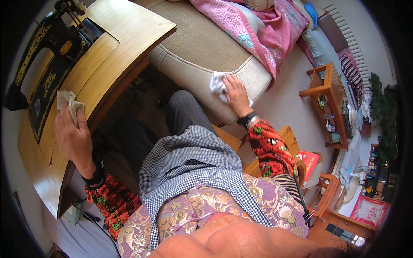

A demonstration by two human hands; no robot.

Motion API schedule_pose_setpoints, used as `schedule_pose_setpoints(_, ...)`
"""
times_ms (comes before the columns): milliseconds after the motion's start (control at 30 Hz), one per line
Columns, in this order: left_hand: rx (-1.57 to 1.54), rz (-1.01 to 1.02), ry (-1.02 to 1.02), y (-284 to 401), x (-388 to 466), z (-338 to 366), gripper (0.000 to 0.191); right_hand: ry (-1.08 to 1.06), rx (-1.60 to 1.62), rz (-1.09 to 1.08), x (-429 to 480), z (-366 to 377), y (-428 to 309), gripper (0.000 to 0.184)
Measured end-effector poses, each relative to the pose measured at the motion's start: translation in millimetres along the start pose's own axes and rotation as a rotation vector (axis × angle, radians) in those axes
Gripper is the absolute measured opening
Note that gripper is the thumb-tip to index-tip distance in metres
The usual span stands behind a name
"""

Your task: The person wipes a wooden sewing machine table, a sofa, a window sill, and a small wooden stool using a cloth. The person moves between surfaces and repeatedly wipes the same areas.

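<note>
On the left, my left hand point(73, 138) grips a folded beige cloth point(69, 101) against the wooden top of a sewing machine table point(96, 64). Just beyond that cloth stands a black sewing machine point(48, 51) with gold decoration. My right hand point(237, 93) rests on a crumpled white cloth point(217, 84), fingers curled over it, at the rounded corner of a beige upholstered seat point(200, 82). Part of the white cloth is hidden beneath my palm. Red patterned sleeves cover both forearms, and a checked apron point(193, 154) lies over my lap.
A pink quilted cover point(267, 48) drapes over the seat's far end. To the right is a wooden coffee table point(332, 103) with items on its shelf. A red box point(309, 164) stands near my right elbow. Below the machine table, a dark cable point(93, 217) hangs.
</note>
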State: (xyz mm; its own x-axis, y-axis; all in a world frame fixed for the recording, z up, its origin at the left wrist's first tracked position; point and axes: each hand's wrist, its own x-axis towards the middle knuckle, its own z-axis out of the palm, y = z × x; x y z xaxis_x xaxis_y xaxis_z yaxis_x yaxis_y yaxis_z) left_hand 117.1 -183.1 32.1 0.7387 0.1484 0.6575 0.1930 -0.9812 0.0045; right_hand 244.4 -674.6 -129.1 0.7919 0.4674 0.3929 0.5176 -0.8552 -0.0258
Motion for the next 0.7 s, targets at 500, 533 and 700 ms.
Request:
schedule_pose_setpoints(500,-0.151,-0.036,-0.037,-4.2,-1.7,4.1,0.033,0.031,0.015,0.039,-18.1,-6.8,6.7,0.051)
schedule_pose_setpoints(533,-0.141,-0.035,-0.036,-4.2,-1.8,4.0,0.033,0.008,0.015,0.076,-33.4,-16.0,5.9,0.054)
schedule_pose_setpoints(700,-0.146,-0.047,-0.054,-4.5,-1.2,2.9,0.032,0.001,0.019,0.193,-63.8,-35.3,19.7,0.055)
